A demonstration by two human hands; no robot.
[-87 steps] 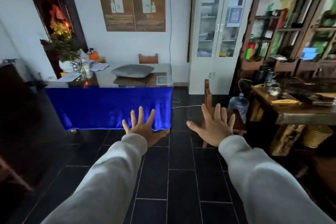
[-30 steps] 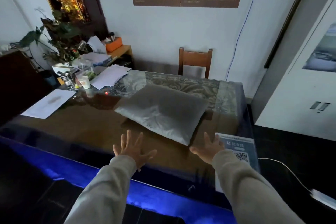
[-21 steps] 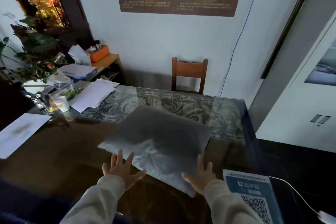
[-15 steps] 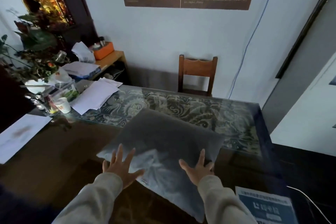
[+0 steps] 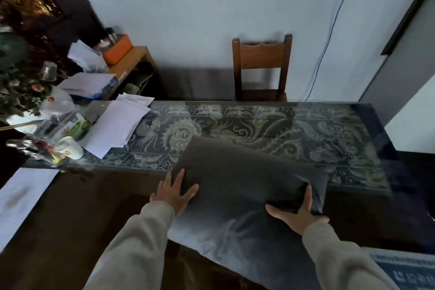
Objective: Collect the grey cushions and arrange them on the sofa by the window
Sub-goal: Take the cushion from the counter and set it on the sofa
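Observation:
A grey cushion [image 5: 240, 186] lies on the glass-topped table [image 5: 329, 134], just in front of me. My left hand [image 5: 174, 192] presses flat against its left edge with the fingers spread. My right hand [image 5: 297, 213] grips its right side, fingers curled up over the fold and thumb on the near face. The cushion's far part is bunched up and its near part hangs toward me. No sofa or window is in view.
Loose papers [image 5: 115, 122], a paper cup [image 5: 70, 147], bottles and a potted plant [image 5: 21, 87] crowd the table's left end. A wooden chair [image 5: 261, 66] stands behind the table against the wall. A printed sign [image 5: 409, 271] lies at the near right.
I have walked up to the table and leaned over it. Both hands went from hovering open to the cushion's sides, and the right hand has closed on its right edge.

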